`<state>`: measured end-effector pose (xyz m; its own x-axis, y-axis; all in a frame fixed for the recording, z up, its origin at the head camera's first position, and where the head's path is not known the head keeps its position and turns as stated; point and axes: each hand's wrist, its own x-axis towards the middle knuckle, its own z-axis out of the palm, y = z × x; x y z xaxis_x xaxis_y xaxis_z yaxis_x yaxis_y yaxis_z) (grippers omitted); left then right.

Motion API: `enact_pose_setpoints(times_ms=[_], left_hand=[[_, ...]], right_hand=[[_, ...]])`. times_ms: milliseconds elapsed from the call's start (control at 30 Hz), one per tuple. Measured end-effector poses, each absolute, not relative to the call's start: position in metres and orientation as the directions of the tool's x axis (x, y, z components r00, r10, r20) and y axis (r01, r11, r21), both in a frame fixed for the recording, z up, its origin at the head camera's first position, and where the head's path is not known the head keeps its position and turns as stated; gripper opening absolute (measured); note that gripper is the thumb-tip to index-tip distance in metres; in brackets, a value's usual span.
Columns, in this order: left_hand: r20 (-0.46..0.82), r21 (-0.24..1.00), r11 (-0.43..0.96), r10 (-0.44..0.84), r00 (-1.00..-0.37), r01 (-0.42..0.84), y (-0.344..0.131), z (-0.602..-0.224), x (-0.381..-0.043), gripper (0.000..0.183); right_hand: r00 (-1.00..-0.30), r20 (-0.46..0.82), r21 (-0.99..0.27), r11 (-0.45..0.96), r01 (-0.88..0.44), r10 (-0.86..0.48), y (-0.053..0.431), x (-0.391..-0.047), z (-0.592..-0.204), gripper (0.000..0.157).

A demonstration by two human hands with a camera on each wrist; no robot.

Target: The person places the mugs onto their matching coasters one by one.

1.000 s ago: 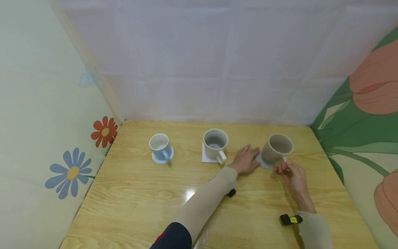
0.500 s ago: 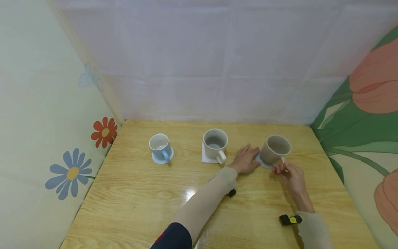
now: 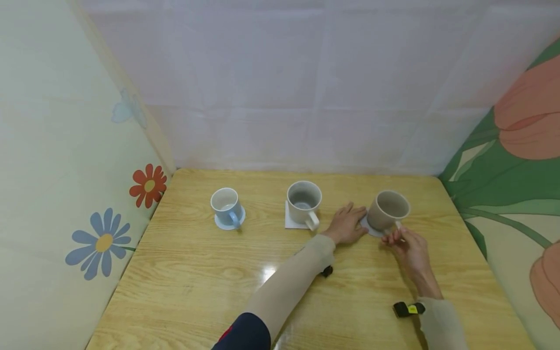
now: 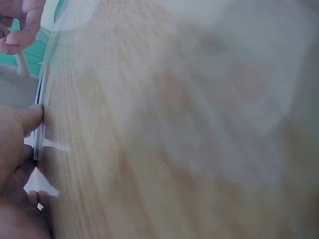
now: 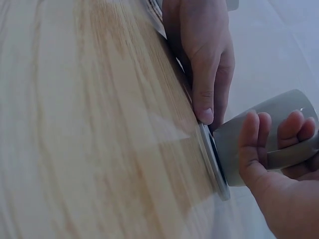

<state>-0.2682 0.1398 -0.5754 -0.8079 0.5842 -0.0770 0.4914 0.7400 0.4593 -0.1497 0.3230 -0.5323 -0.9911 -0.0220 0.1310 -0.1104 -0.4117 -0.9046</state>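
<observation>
A grey-brown mug [image 3: 387,212] is at the right, over a pale round coaster [image 3: 372,229]. My right hand [image 3: 411,250] holds the mug by its handle, fingers curled through it, as the right wrist view shows. In that view the mug's base is right at the face of the coaster [image 5: 214,164]. My left hand [image 3: 347,226] lies on the table to the left of the mug, fingers spread and fairly straight, its thumb and fingertips touching the coaster's left edge. The left wrist view has the thumb [image 4: 32,117] against the coaster's rim.
A white mug [image 3: 302,206] stands on a square white coaster [image 3: 290,222] just left of my left hand. Farther left a small light-blue mug [image 3: 227,209] is on a round coaster [image 3: 222,226]. A white cloth wall [image 3: 284,97] rises behind the wooden table [image 3: 197,287].
The grey-brown mug in my right hand has shifted slightly left and lower over the coaster, mostly in the first half second. My left hand has stayed at the coaster's edge.
</observation>
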Motion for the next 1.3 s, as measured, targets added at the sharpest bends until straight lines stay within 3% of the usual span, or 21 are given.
enact_pose_setpoints(times_ms=[700, 1067, 1300], left_hand=[[-0.080, 0.462, 0.734, 0.593, -0.801, 0.497, 0.139, -0.575, -0.269, 0.068], [-0.071, 0.477, 0.729, 0.588, -0.806, 0.491, 0.142, -0.575, -0.269, 0.067], [-0.058, 0.512, 0.713, 0.585, -0.809, 0.479, 0.141, -0.577, -0.267, 0.068]], right_hand=[[-0.994, 0.105, -0.903, -0.421, -0.082, -0.034, 0.323, -0.152, -0.534, 0.039], [-0.999, 0.046, -0.940, -0.338, -0.034, -0.029, 0.324, -0.152, -0.527, 0.039], [-0.999, 0.009, -0.982, -0.187, -0.002, -0.037, 0.326, -0.150, -0.524, 0.041]])
